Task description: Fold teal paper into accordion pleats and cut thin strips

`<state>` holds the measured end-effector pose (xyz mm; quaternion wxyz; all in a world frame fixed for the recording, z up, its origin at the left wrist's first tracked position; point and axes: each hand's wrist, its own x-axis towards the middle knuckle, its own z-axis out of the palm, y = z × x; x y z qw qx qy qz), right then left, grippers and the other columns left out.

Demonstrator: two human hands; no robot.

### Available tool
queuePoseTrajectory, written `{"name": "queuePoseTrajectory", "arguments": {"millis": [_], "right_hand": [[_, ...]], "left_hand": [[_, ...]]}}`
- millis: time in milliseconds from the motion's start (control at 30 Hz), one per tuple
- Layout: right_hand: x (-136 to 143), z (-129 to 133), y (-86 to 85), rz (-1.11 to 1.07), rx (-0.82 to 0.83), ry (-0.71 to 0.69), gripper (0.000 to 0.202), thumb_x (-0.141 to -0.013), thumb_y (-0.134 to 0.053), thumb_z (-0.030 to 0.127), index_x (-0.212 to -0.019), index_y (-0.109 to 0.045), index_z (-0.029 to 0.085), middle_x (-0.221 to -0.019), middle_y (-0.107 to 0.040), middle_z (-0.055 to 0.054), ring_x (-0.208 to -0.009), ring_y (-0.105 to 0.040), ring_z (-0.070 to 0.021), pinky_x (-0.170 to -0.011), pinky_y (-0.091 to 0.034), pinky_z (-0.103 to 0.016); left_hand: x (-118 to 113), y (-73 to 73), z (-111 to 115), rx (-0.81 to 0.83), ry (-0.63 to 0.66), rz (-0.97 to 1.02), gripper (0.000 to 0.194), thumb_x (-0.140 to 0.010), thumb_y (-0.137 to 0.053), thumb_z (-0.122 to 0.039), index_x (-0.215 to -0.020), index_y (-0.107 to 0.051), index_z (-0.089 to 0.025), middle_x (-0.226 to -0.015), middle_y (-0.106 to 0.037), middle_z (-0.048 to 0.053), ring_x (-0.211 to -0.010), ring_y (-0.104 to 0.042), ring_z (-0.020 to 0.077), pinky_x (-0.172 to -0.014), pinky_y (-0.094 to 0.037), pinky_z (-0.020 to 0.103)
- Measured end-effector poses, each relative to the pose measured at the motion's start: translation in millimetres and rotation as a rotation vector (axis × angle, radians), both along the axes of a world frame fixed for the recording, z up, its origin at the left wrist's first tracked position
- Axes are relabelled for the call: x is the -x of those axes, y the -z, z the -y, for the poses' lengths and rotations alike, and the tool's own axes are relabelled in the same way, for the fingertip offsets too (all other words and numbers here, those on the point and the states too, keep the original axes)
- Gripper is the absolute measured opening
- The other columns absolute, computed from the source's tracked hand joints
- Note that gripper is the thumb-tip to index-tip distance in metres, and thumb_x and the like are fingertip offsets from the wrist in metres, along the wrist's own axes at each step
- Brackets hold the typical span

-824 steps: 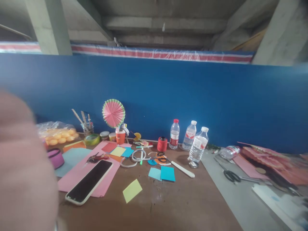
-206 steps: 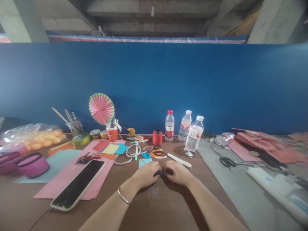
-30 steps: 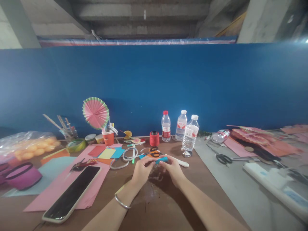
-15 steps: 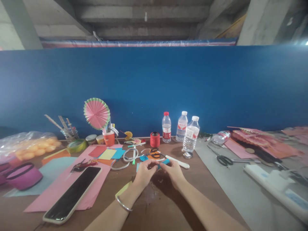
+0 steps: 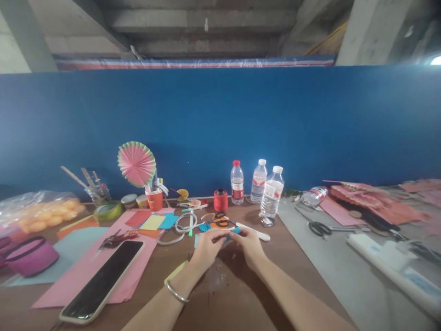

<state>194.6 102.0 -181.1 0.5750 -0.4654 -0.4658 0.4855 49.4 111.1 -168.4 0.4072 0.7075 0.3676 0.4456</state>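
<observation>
My left hand (image 5: 209, 247) and my right hand (image 5: 248, 245) meet over the brown table, their fingers pinching a small piece of blue paper (image 5: 235, 231) between them. Most of the paper is covered by my fingers, so its folds cannot be made out. Just beyond my hands lie a small blue pleated paper fan (image 5: 205, 226), black-handled scissors (image 5: 221, 219) on orange paper and a white stick-like tool (image 5: 257, 233). A piece of yellow paper (image 5: 176, 271) rests beside my left wrist.
Red thread (image 5: 220, 201) and water bottles (image 5: 272, 193) stand at the back. To the left are a phone (image 5: 103, 280), pink paper (image 5: 55, 292), and a red cup (image 5: 155, 200) bearing a large pleated fan (image 5: 137, 164). A power strip (image 5: 368, 252) and other scissors (image 5: 319, 228) lie right.
The fingers of both hands have shifted slightly around the blue paper, and less of it shows. The whole view has moved a little; the things on the table stay in place.
</observation>
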Motion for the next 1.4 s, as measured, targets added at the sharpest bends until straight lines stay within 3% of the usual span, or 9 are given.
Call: {"name": "queuePoseTrajectory", "arguments": {"millis": [367,567,867,1167,1400], "right_hand": [[-6,-4,4.1,-0.042,-0.069,-0.019,0.026,-0.063,-0.064,0.032,-0.056,-0.056,0.009,-0.050,-0.042,0.001,-0.047,-0.033,-0.0058,-0.047,-0.023,-0.019],[-7,-7,10.4,-0.112,-0.070,-0.042,0.022,-0.064,-0.065,0.031,-0.068,-0.062,0.009,-0.053,-0.046,0.000,-0.051,-0.037,-0.0069,-0.049,-0.026,-0.018],[-6,-4,5.2,-0.084,-0.114,-0.055,0.020,-0.065,-0.065,0.028,-0.072,-0.064,0.010,-0.059,-0.050,-0.001,-0.056,-0.040,-0.0078,-0.055,-0.031,-0.019],[-7,-6,8.0,-0.202,-0.066,-0.067,0.018,-0.061,-0.067,0.026,-0.065,-0.064,0.010,-0.055,-0.049,-0.001,-0.052,-0.039,-0.0074,-0.051,-0.031,-0.019],[-5,-4,3.7,-0.307,0.019,-0.098,0.025,-0.066,-0.062,0.036,-0.067,-0.061,0.012,-0.059,-0.051,-0.002,-0.051,-0.043,-0.0091,-0.049,-0.035,-0.020]], "left_hand": [[4,-5.5,2,-0.072,-0.014,-0.096,0.025,-0.076,-0.047,-0.018,-0.093,-0.064,-0.026,-0.088,-0.062,0.001,-0.083,-0.055,0.0126,-0.076,-0.042,0.021],[5,-2.4,1,-0.128,-0.010,-0.124,0.029,-0.076,-0.045,-0.014,-0.095,-0.063,-0.027,-0.089,-0.060,0.001,-0.084,-0.054,0.0117,-0.076,-0.042,0.020],[9,3.0,0,-0.356,-0.024,-0.213,0.039,-0.075,-0.041,-0.005,-0.099,-0.060,-0.029,-0.090,-0.057,0.001,-0.085,-0.052,0.0097,-0.079,-0.041,0.021],[6,2.9,-1,-0.221,0.033,-0.142,0.033,-0.076,-0.044,-0.012,-0.100,-0.060,-0.027,-0.094,-0.059,0.002,-0.087,-0.053,0.0117,-0.082,-0.042,0.023],[6,3.5,-3,0.006,0.059,-0.034,0.029,-0.074,-0.047,-0.017,-0.098,-0.062,-0.021,-0.099,-0.060,0.004,-0.092,-0.054,0.0152,-0.086,-0.041,0.026]]}}
